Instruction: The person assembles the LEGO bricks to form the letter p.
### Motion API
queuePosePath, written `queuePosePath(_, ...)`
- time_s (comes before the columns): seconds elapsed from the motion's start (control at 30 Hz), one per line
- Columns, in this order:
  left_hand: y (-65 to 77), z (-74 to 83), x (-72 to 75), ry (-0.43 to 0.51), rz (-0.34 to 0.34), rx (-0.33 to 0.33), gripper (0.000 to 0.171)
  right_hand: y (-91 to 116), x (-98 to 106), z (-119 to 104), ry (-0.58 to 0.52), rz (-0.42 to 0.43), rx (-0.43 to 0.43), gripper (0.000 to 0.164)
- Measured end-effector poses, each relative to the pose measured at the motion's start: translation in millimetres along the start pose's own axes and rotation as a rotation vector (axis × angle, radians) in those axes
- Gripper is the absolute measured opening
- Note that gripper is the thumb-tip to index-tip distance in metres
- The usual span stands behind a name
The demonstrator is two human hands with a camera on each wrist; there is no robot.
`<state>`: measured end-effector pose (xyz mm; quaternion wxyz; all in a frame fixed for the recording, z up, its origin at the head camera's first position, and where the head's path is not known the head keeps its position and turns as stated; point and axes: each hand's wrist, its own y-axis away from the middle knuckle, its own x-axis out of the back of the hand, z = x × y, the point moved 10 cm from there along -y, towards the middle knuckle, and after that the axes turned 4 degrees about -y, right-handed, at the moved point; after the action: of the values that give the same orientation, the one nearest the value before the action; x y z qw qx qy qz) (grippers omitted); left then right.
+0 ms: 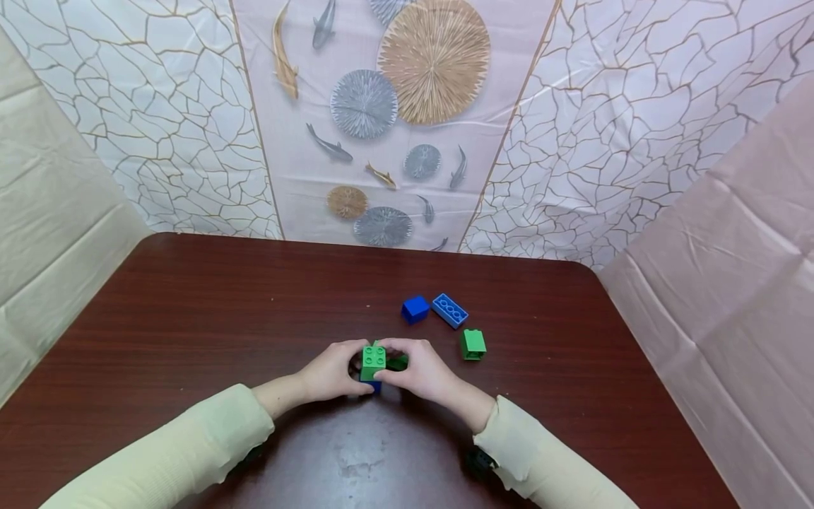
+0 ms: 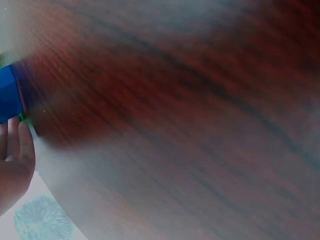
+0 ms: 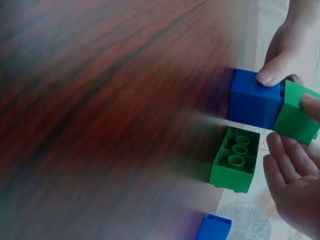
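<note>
At the table's middle, the left hand (image 1: 327,371) grips a blue block (image 3: 254,99), its thumb pressed on the side. My right hand (image 1: 429,367) holds a green block (image 1: 374,360) with four-stud top between thumb and fingers, right over the blue one. In the right wrist view the green block leans slightly against the blue block's studded end, a sliver of blue stud showing between them. The blue block (image 2: 9,95) also shows at the left wrist view's edge, above the left fingers. Behind the right hand lies another green block (image 3: 234,160), hollow side with round tubes showing.
Beyond the hands, on the dark wooden table (image 1: 254,304), lie a blue cube-like block (image 1: 415,309) and a longer blue block (image 1: 450,311) with its tubes showing. A green block (image 1: 473,345) lies right of the right hand. Patterned cloth (image 1: 381,177) hangs behind the table.
</note>
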<state>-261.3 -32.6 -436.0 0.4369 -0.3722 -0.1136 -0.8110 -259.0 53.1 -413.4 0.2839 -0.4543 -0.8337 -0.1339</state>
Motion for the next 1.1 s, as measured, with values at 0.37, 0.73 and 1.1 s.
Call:
queuePosePath(0.37,1.0,-2.7,3.4,-0.046,0.015,0.014,0.034,2,-4,-9,0.103,0.013,0.072,0.043)
queuePosePath(0.73,1.1,-1.6,1.1,-0.052,0.014,-0.002,0.05,-1,6,-18,0.071,0.039,0.096,0.045)
queuePosePath(1.1,1.0,-0.6,0.8,-0.081,0.007,0.006,0.05,-6,-1,-34,0.159,0.019,0.207,0.031)
